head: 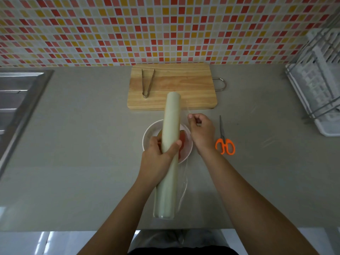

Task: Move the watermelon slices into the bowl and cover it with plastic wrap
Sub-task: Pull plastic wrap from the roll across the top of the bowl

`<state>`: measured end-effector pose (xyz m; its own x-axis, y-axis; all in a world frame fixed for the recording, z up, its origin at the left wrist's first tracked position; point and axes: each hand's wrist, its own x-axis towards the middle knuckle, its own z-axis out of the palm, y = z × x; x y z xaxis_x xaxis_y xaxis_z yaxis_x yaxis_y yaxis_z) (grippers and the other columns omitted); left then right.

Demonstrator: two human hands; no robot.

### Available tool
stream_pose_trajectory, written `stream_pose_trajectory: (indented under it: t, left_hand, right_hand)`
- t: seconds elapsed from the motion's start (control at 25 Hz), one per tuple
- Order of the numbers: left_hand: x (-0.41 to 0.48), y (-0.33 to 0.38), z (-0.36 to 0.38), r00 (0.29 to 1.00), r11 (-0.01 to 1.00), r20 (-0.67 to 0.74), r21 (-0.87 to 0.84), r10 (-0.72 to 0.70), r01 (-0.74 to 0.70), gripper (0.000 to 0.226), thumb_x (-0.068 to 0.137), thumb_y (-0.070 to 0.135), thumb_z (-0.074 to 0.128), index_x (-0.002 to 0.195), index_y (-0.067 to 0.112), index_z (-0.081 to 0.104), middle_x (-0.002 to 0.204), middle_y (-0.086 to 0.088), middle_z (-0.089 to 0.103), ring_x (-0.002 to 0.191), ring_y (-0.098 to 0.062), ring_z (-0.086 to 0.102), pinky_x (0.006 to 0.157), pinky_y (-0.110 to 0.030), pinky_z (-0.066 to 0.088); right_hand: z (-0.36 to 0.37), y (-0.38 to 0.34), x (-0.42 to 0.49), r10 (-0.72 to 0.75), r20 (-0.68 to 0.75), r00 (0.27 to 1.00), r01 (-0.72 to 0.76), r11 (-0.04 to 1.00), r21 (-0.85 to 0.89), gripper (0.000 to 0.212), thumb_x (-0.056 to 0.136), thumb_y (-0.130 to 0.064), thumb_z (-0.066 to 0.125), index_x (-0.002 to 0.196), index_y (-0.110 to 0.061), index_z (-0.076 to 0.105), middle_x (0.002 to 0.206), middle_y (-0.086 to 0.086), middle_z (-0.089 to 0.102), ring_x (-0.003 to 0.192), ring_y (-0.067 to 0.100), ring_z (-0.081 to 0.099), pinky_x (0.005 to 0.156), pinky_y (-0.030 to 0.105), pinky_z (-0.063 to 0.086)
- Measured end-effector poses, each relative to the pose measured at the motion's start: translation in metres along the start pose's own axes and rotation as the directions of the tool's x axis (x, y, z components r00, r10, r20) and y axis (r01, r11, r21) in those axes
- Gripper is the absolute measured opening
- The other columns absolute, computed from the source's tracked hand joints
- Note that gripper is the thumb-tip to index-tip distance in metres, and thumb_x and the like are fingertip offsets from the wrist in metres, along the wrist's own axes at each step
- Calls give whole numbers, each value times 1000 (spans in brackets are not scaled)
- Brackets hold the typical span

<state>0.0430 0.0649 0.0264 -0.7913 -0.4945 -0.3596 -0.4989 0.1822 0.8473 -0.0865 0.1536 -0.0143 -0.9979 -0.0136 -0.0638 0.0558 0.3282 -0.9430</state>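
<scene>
floor: glossy pale floor (36, 242) at 6 o'clock, below the counter's near edge.
counter: matte grey countertop (82, 153), filling most of the view.
left hand (158, 155): wrapped round the long pale cream roll of plastic wrap (170, 122), held lengthwise over the bowl.
right hand (201, 133): fingers curled, pinching the clear film (184, 181) at the roll's right side.
bowl: round white bowl (147, 133) at centre under the roll, red watermelon slices (182, 140) inside.
scissors: orange-handled scissors (224, 142) at the bowl's 3 o'clock.
board: rectangular wooden cutting board (180, 85) at 12 o'clock, metal tongs (147, 83) on its left part.
sink: steel sink (16, 100) at 9 o'clock.
rack: white dish rack (320, 80) at 2 o'clock.
wall: red, yellow and cream mosaic tile wall (147, 30), farthest.
</scene>
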Motion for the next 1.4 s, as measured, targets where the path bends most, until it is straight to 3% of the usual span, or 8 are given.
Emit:
stream_pose_trajectory:
  t: [0.16, 0.28, 0.48, 0.64, 0.84, 1.04, 1.16, 1.4]
  left_hand:
    - [1, 2, 5, 989, 994, -129, 81, 78, -68, 39, 83, 47, 61, 114, 22, 61, 91, 10, 62, 81, -5, 58, 62, -14, 39]
    - [-2, 1, 3, 977, 991, -168, 48, 131, -125, 26, 84, 48, 59, 100, 29, 67, 80, 15, 62, 77, 2, 59, 59, -12, 39]
    - [1, 1, -3, 974, 987, -166, 75, 155, -144, 38, 79, 52, 55, 102, 27, 70, 86, 10, 62, 80, -4, 59, 68, -22, 44]
    - [0, 0, -2, 981, 991, -154, 75, 118, -108, 38, 77, 55, 53, 100, 30, 71, 78, 12, 68, 78, -5, 62, 66, -24, 47]
    - [-3, -4, -1, 972, 986, -186, 110, 145, -126, 25, 87, 46, 57, 103, 31, 70, 70, 13, 66, 71, 3, 60, 56, -7, 41]
    - [0, 5, 7, 938, 944, -229, 266, 260, -196, 33, 88, 42, 58, 108, 19, 70, 73, -3, 69, 66, -16, 60, 63, -27, 46]
    - [1, 4, 11, 939, 942, -230, 279, 254, -186, 35, 89, 42, 57, 113, 19, 68, 71, -4, 66, 67, -18, 60, 65, -29, 46]
    - [5, 3, 16, 936, 939, -253, 303, 244, -163, 36, 88, 44, 55, 107, 17, 68, 60, 2, 53, 62, -19, 54, 62, -28, 39]
  right_hand:
    - [-1, 5, 1, -33, -23, 999, 33, 999, -4, 18, 88, -22, 59, 85, -7, 68, 77, -6, 62, 71, 3, 54, 60, 6, 36]
    - [-1, 7, 4, -15, -17, 1000, 15, 1000, 1, 18, 88, -24, 58, 86, -9, 68, 77, -7, 62, 70, -1, 54, 61, 3, 37]
    - [-2, 14, 5, 98, 20, 995, -99, 993, 58, 19, 88, -27, 58, 88, -11, 68, 79, -4, 64, 80, 12, 59, 74, 26, 46]
    - [-2, 23, 3, 129, 0, 992, -128, 990, 62, 20, 88, -28, 59, 89, -11, 69, 85, 4, 69, 81, 14, 61, 76, 29, 48]
    - [0, 23, 5, 147, 49, 988, -151, 985, 87, 22, 88, -30, 57, 90, -11, 69, 85, 2, 68, 84, 18, 63, 77, 29, 48]
    - [-6, 23, 9, 230, 99, 968, -243, 960, 138, 30, 95, -34, 44, 90, -16, 68, 81, -8, 64, 82, 11, 60, 84, 34, 46]
    - [-13, 25, 8, 272, 58, 961, -278, 944, 177, 37, 97, -35, 38, 94, -12, 67, 75, -8, 58, 74, 11, 55, 84, 40, 47]
    - [-22, 39, -28, 361, 242, 901, -385, 921, 61, 42, 92, -42, 46, 65, -12, 59, 58, 6, 52, 55, 17, 47, 56, 32, 38]
